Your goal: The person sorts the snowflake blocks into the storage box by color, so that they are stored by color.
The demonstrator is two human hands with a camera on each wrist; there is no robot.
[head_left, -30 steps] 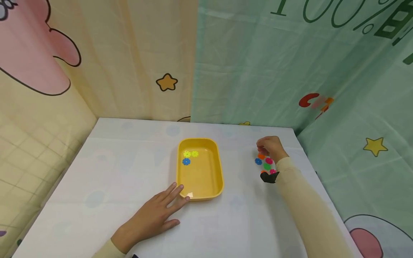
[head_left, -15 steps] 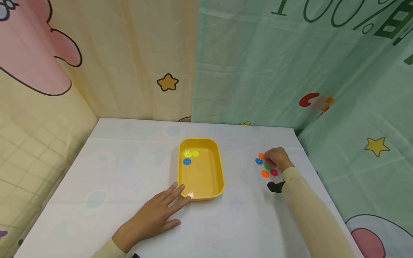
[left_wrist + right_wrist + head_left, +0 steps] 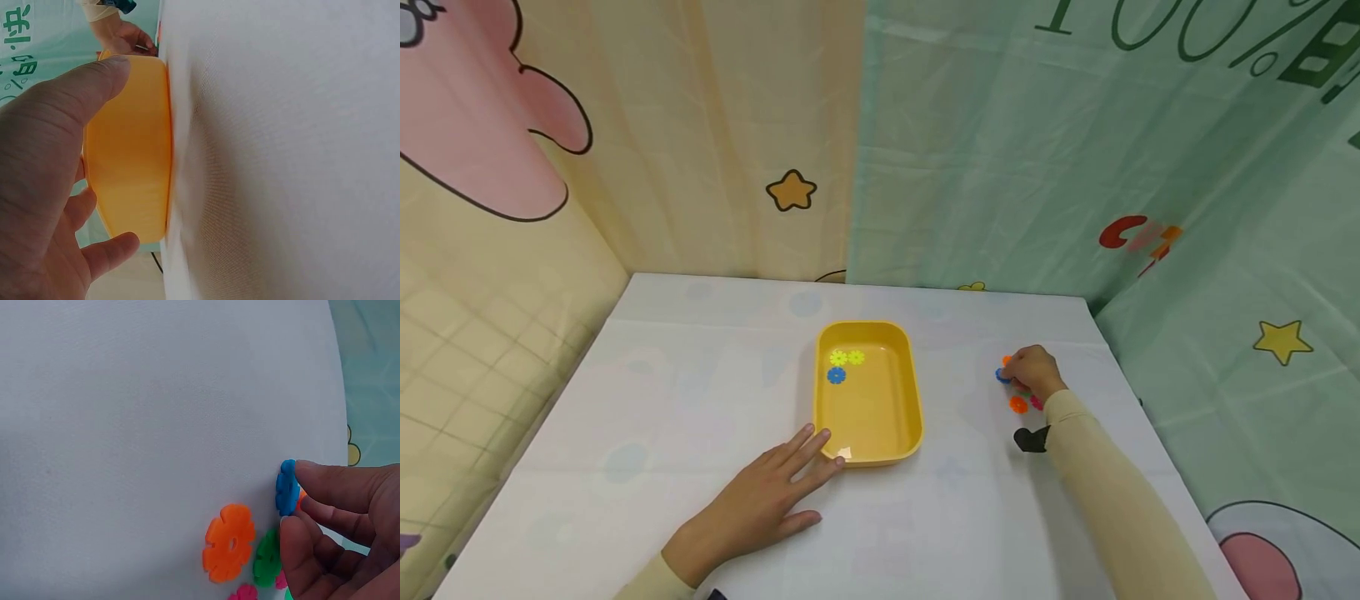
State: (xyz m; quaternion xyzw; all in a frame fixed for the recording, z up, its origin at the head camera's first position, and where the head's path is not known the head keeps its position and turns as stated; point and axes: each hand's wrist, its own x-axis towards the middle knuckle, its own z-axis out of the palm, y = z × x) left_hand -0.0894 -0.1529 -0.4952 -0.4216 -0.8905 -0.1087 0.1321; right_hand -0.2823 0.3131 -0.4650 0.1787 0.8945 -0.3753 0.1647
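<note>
My left hand lies with its fingers spread, the fingertips touching the near left rim of a yellow tray. In the left wrist view, thumb and fingers stand around the end wall of the tray. Two yellow-green snowflake discs and a blue one lie in the tray's far left part. To the right, my right hand pinches another blue snowflake disc by its edges, between thumb and a fingertip. Beneath and beside that hand lie an orange disc, a green disc and pink ones, partly hidden.
White cloth covers the table. Printed curtains stand along its back and both sides. A dark strap end hangs below the right wrist, just nearer than the discs.
The right hand first came nearer over the discs, then shifted slightly left onto the blue disc, its fingers now at that disc. The left hand and the tray have stayed in place.
</note>
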